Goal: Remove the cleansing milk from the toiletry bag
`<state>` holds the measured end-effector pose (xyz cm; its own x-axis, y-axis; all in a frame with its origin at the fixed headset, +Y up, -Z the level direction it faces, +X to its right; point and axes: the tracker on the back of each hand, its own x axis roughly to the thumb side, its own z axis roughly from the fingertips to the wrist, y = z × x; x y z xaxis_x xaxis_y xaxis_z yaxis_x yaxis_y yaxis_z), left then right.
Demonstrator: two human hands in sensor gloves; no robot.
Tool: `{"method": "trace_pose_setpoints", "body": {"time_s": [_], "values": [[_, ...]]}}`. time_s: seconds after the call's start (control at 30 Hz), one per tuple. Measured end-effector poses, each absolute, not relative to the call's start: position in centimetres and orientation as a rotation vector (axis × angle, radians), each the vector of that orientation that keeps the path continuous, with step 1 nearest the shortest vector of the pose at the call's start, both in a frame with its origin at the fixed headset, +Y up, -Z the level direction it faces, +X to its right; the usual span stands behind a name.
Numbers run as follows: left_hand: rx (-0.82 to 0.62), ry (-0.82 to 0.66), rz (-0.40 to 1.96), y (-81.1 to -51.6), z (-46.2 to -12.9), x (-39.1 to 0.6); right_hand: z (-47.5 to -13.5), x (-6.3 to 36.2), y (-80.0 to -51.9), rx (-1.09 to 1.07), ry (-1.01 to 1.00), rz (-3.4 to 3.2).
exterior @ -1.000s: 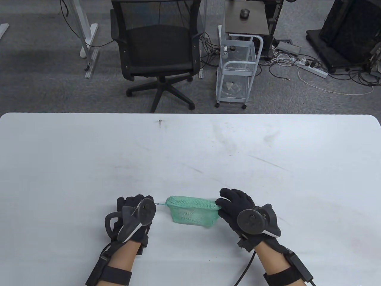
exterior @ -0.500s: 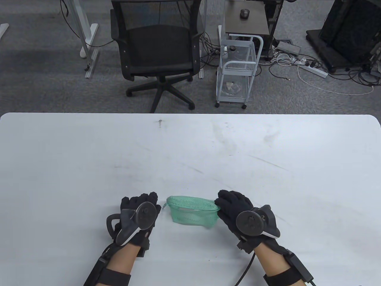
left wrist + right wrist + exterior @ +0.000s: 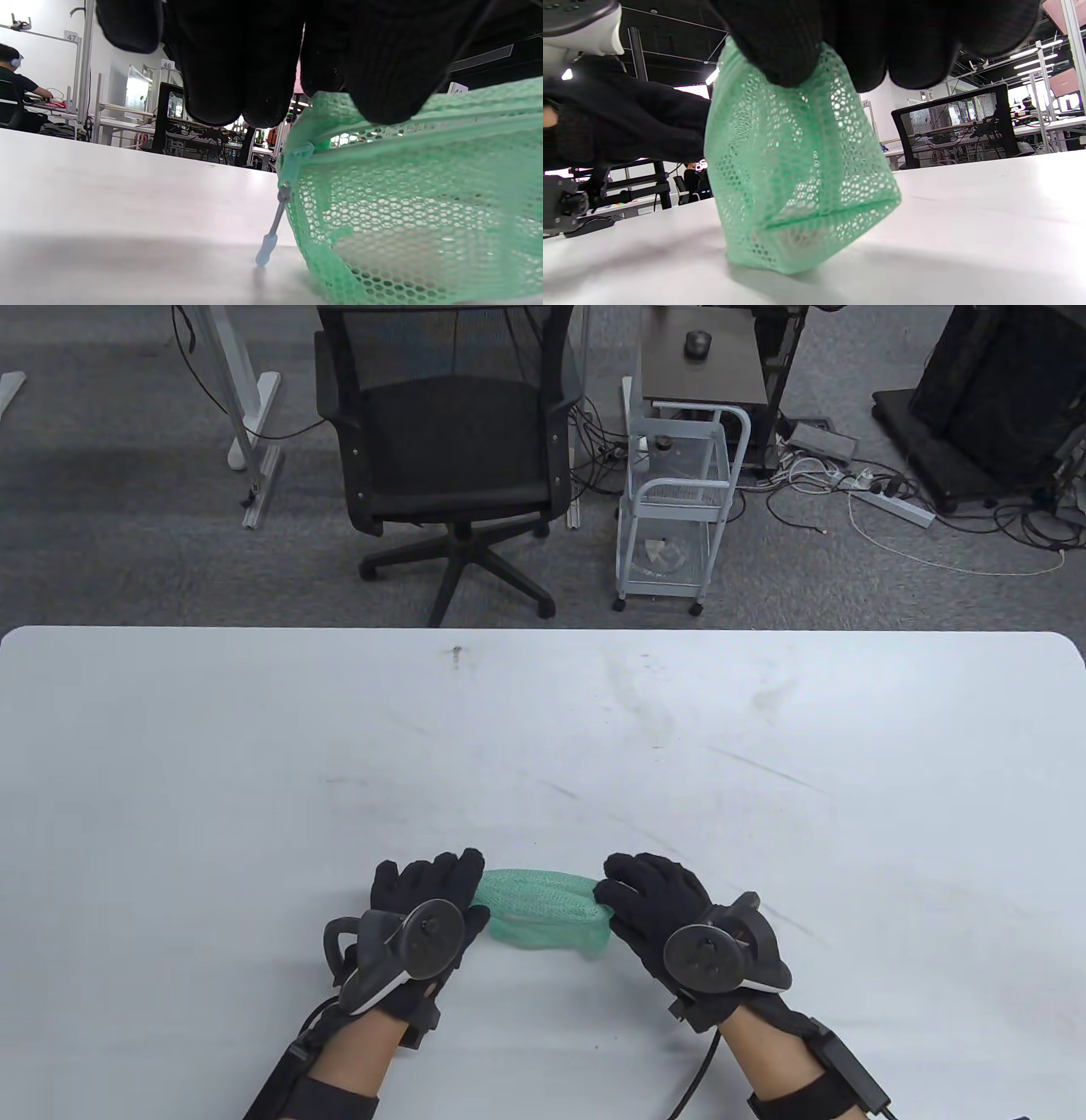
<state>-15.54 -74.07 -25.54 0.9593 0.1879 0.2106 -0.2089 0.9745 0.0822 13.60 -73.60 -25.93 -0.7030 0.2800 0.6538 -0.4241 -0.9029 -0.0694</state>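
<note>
A green mesh toiletry bag (image 3: 543, 909) stands on the white table (image 3: 543, 746) near its front edge. My left hand (image 3: 441, 895) holds the bag's left end, fingers over the top rim and thumb below. My right hand (image 3: 640, 899) pinches the bag's right top end. In the left wrist view my fingers (image 3: 237, 63) sit on the rim of the bag (image 3: 415, 203), and the zipper pull (image 3: 268, 245) hangs down to the table. A pale pinkish shape (image 3: 382, 254) shows through the mesh low inside. In the right wrist view my fingers (image 3: 793, 46) grip the top of the bag (image 3: 797, 178).
Beyond the table's far edge stand a black office chair (image 3: 450, 449) and a white wire cart (image 3: 679, 509), with cables on the floor. The bag lies between my two hands.
My left hand has let go of the zipper pull and moved right onto the bag's left end. My right hand has shifted a little left, and the bag's top has squeezed narrower.
</note>
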Motion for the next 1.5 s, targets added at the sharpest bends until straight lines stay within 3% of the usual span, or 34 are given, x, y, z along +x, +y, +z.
{"method": "trace_pose_setpoints", "body": {"time_s": [1.03,1.5], "values": [[0.162,-0.2,0.205,-73.4,-25.2,-15.4,-26.3,13.9,-73.7,0.886,-0.222,2.58],[0.214,-0.25,0.294,-72.4,-23.7,-14.6,-25.3,13.9,-72.4,0.941,-0.347,2.509]]}}
